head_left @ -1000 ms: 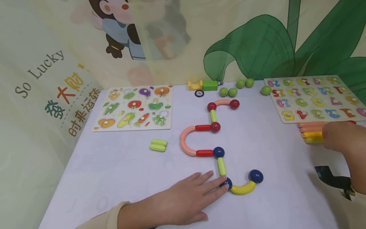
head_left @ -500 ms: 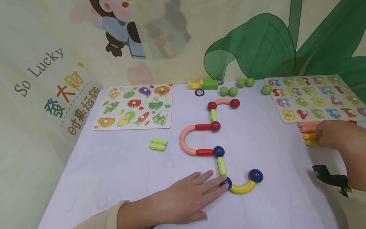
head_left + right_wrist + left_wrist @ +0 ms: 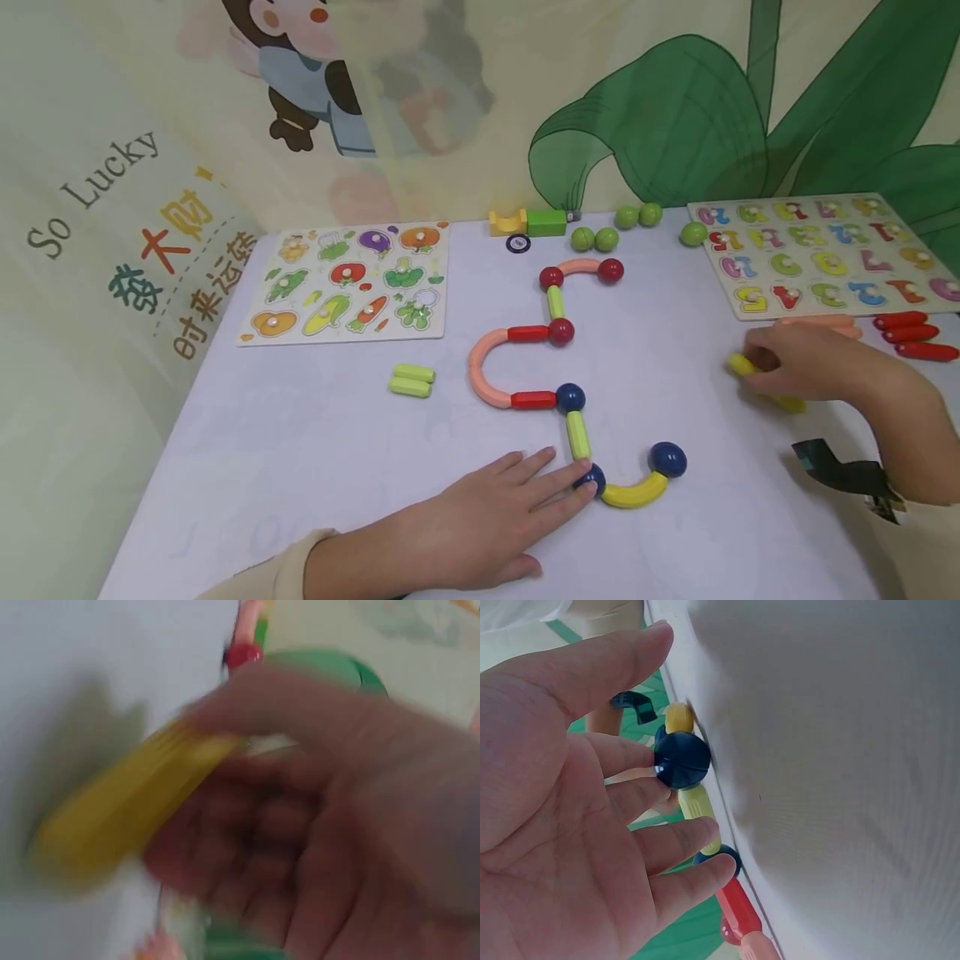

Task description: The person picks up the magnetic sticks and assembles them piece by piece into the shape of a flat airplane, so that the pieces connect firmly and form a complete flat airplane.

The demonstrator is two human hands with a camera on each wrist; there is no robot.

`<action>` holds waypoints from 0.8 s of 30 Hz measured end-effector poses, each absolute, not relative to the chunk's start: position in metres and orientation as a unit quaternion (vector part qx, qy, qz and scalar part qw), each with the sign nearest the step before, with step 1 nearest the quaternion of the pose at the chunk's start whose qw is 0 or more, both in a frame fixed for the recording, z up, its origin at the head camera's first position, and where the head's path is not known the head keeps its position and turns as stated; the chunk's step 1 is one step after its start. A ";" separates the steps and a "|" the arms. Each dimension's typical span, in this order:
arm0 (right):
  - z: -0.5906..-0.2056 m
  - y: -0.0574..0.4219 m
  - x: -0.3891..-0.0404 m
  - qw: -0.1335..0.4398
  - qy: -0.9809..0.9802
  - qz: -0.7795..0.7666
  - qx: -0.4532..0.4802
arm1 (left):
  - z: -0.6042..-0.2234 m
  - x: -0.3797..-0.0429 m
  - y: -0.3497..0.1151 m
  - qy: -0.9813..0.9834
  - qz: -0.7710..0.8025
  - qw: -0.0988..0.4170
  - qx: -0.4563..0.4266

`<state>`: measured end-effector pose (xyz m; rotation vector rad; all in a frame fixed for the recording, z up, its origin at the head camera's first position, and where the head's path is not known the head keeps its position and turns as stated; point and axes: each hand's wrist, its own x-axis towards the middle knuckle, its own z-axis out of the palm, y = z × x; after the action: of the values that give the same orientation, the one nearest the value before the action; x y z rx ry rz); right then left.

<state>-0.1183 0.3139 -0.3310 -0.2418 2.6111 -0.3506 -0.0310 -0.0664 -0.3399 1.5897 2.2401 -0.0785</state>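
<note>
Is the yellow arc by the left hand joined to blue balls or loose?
Apparently joined: the yellow arc meets a blue ball at each end, no gap showing.

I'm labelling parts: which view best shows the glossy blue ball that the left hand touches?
The left wrist view: the glossy blue ball appears large, barely hidden by the left hand. The head view shows it smaller, partly covered by fingers; the right wrist view does not show it.
</note>
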 end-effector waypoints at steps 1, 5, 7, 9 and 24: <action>-0.332 0.302 -0.117 0.214 0.954 -0.168 -0.125 | -0.340 -0.031 -0.067 0.800 -0.029 0.199 0.566; -0.339 0.260 -0.118 0.165 0.900 -0.337 -0.221 | -0.341 -0.029 -0.066 0.803 -0.036 0.203 0.560; -0.344 0.247 -0.120 0.172 0.868 -0.400 -0.238 | -0.341 -0.029 -0.066 0.804 -0.041 0.201 0.558; -0.348 0.239 -0.121 0.189 0.854 -0.428 -0.227 | -0.340 -0.030 -0.066 0.805 -0.042 0.198 0.557; -0.359 0.239 -0.123 0.235 0.871 -0.395 -0.175 | -0.341 -0.030 -0.065 0.804 -0.040 0.195 0.561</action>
<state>-0.1226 0.2387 -0.3588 -0.4806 2.3894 -1.0847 -0.0295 -0.0655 -0.3406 1.5718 2.2518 -0.1112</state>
